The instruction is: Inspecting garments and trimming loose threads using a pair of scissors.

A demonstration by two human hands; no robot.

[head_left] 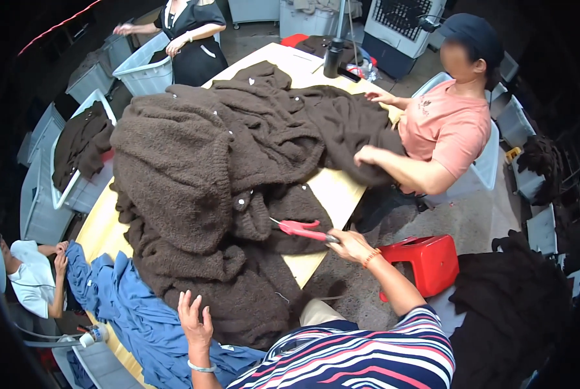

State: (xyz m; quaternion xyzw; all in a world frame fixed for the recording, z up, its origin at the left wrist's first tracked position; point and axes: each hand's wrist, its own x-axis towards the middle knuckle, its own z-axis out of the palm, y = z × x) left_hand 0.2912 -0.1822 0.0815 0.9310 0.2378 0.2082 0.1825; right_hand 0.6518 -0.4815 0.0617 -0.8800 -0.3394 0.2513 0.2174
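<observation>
My right hand is closed round the dark end of a red tool with a thin, pointed metal tip. Its exact kind is unclear. The tip reaches over the near right part of a heap of dark brown fleecy garments, marked with several small white spots. My left hand is open, fingers spread, at the near edge of the brown pile. Whether it touches the cloth I cannot tell. Blue garments lie just to its left.
A yellow table bears the heap. A co-worker in a pink shirt handles brown cloth at right; others stand at far left and back. A red stool stands at my right. Bins and a dark bottle surround the work.
</observation>
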